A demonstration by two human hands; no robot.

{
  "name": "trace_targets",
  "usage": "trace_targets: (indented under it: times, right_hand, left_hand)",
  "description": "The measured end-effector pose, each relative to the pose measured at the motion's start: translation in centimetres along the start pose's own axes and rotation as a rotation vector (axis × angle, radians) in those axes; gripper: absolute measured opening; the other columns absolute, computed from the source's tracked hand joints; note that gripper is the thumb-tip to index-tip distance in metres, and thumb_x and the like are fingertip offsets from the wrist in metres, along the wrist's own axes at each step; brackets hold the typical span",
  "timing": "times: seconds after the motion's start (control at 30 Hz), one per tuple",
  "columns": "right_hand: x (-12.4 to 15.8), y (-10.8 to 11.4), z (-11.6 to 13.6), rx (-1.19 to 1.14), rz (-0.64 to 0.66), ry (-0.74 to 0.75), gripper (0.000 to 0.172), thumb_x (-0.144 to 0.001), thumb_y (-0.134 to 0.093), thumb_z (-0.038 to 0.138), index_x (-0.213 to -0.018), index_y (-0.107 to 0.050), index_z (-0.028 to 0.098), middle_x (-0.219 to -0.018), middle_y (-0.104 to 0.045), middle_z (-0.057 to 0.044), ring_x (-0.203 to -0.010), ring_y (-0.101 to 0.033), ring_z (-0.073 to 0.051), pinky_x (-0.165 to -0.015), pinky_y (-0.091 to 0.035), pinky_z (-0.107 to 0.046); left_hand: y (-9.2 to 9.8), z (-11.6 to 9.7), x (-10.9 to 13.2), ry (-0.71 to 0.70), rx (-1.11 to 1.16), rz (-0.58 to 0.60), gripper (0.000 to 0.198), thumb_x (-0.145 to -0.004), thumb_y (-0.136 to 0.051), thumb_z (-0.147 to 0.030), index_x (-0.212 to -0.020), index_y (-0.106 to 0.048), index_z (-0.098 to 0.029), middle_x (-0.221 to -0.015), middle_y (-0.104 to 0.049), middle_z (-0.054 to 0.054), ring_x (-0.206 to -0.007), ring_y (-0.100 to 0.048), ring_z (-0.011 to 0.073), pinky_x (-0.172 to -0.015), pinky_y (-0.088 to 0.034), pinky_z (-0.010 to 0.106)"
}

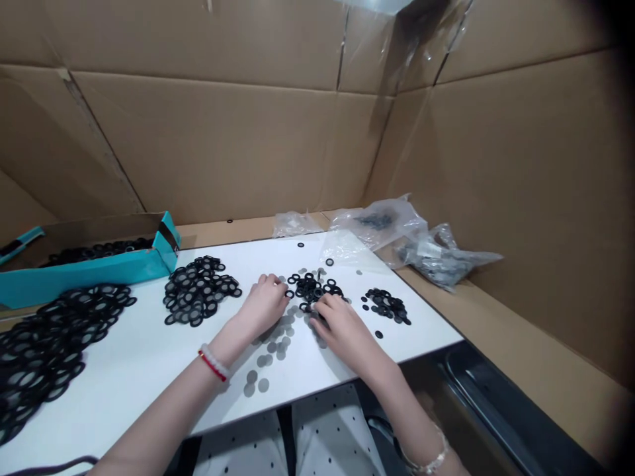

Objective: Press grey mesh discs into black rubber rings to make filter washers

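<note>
My left hand [266,303] is curled at the middle of the white board, its fingertips pinched by a black ring [290,294] at the left edge of a small pile of black rings [308,285]. To the right, my right hand [338,322] rests with fingers bent and thumb apart at the near side of that pile. What lies under its fingers is hidden. Grey translucent discs [272,346] are scattered on the board between and below the hands.
On the white board [143,357] lie a ring pile [198,291], a larger one [49,344] at left and small black parts [387,305] at right. A blue-edged box [89,276] stands back left. Plastic bags [431,258] lie back right, by cardboard walls [223,145].
</note>
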State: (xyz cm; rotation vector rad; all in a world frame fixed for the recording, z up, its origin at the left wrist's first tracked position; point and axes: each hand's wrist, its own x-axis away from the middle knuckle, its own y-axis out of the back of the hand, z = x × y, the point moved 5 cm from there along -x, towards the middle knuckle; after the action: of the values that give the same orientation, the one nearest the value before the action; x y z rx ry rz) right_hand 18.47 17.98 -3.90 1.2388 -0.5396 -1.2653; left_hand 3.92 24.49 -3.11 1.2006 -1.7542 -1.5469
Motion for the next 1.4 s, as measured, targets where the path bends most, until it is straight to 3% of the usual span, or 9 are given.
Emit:
trace_targets:
  times: [0.17, 0.3, 0.4, 0.53, 0.7, 0.93, 1.1, 1.27, 1.4]
  right_hand:
    - [0.6, -0.4, 0.0, 0.021, -0.013, -0.052, 0.007, -0.088, -0.053, 0.021, -0.092, -0.059, 0.018, -0.092, -0.056, -0.007, -0.088, -0.053, -0.022, -0.074, -0.043, -0.032]
    - [0.7, -0.5, 0.0, 0.014, -0.025, -0.026, 0.006, -0.089, -0.053, 0.017, -0.088, -0.059, 0.018, -0.090, -0.056, -0.006, -0.088, -0.053, -0.021, -0.074, -0.043, -0.032]
    - [0.3, -0.6, 0.0, 0.028, -0.050, -0.004, 0.009, -0.089, -0.052, 0.017, -0.084, -0.059, 0.018, -0.088, -0.057, -0.005, -0.085, -0.053, -0.020, -0.073, -0.042, -0.032]
    - [-0.5, -0.6, -0.5, -0.037, -0.141, -0.016, 0.012, -0.091, -0.048, 0.017, -0.083, -0.058, 0.019, -0.086, -0.058, -0.005, -0.084, -0.055, -0.020, -0.074, -0.042, -0.032]
    - [-1.4, -1.3, -1.7, -0.449, -0.179, -0.143, 0.016, -0.091, -0.046, 0.023, -0.079, -0.055, 0.019, -0.078, -0.061, -0.003, -0.072, -0.058, -0.018, -0.065, -0.044, -0.028]
    - [-1.7, -3.0, -1.7, -1.043, -0.204, -0.288, 0.016, -0.081, -0.060, 0.034, -0.085, -0.060, 0.018, -0.085, -0.066, -0.004, -0.082, -0.064, -0.018, -0.073, -0.049, -0.027]
    - [-1.6, -3.0, -1.5, -1.080, -0.288, -0.355, 0.018, -0.079, -0.062, 0.035, -0.079, -0.057, 0.018, -0.080, -0.065, -0.003, -0.077, -0.064, -0.017, -0.070, -0.049, -0.027]
    - [-1.4, -2.6, -1.7, -1.084, -0.324, -0.366, 0.019, -0.078, -0.063, 0.036, -0.077, -0.057, 0.019, -0.076, -0.064, -0.002, -0.073, -0.063, -0.017, -0.068, -0.049, -0.028]
    - [-0.9, -1.7, -2.1, -0.914, -0.339, -0.318, 0.016, -0.084, -0.057, 0.034, -0.080, -0.059, 0.019, -0.081, -0.062, -0.004, -0.078, -0.060, -0.018, -0.071, -0.046, -0.029]
  left_hand:
    - [-0.7, 0.1, -1.3, -0.041, 0.124, -0.051, 0.017, -0.080, -0.049, -0.019, -0.088, -0.064, -0.014, -0.099, -0.060, 0.015, -0.099, -0.050, 0.0296, -0.087, -0.040, 0.041]
    - [-0.3, 1.0, -1.1, -0.032, 0.242, -0.038, 0.008, -0.079, -0.051, -0.020, -0.081, -0.058, -0.017, -0.077, -0.062, 0.006, -0.078, -0.056, 0.0214, -0.071, -0.043, 0.031]
    - [-0.2, 1.7, -0.8, 0.050, 0.599, -0.005, 0.008, -0.079, -0.055, -0.026, -0.076, -0.054, -0.018, -0.065, -0.058, 0.000, -0.061, -0.054, 0.0148, -0.058, -0.040, 0.026]
    - [-0.8, 2.2, -0.3, 0.251, 1.082, 0.004, 0.022, -0.069, -0.069, -0.033, -0.073, -0.053, -0.017, -0.063, -0.059, -0.002, -0.057, -0.054, 0.0117, -0.055, -0.038, 0.023]
    - [-1.8, 1.7, 0.1, 0.407, 1.365, 0.034, 0.032, -0.057, -0.078, -0.034, -0.071, -0.055, -0.017, -0.062, -0.061, -0.001, -0.059, -0.059, 0.0125, -0.063, -0.045, 0.025]
    - [-2.6, 1.1, 0.6, 0.409, 1.459, 0.051, 0.031, -0.058, -0.080, -0.033, -0.073, -0.057, -0.016, -0.064, -0.064, 0.000, -0.064, -0.062, 0.0129, -0.069, -0.048, 0.025]
    - [-2.7, 0.2, 0.7, 0.378, 1.540, 0.103, 0.031, -0.060, -0.080, -0.030, -0.082, -0.061, -0.016, -0.072, -0.067, 0.002, -0.069, -0.064, 0.0141, -0.074, -0.048, 0.028]
    - [-2.2, -0.2, 0.7, 0.372, 1.429, 0.016, 0.033, -0.053, -0.082, -0.023, -0.079, -0.063, -0.017, -0.072, -0.066, 0.001, -0.070, -0.063, 0.0147, -0.069, -0.047, 0.025]
    - [-2.3, -0.1, 0.8, 0.386, 1.421, 0.057, 0.030, -0.058, -0.079, -0.025, -0.082, -0.064, -0.016, -0.069, -0.066, 0.001, -0.064, -0.060, 0.0129, -0.064, -0.044, 0.024]
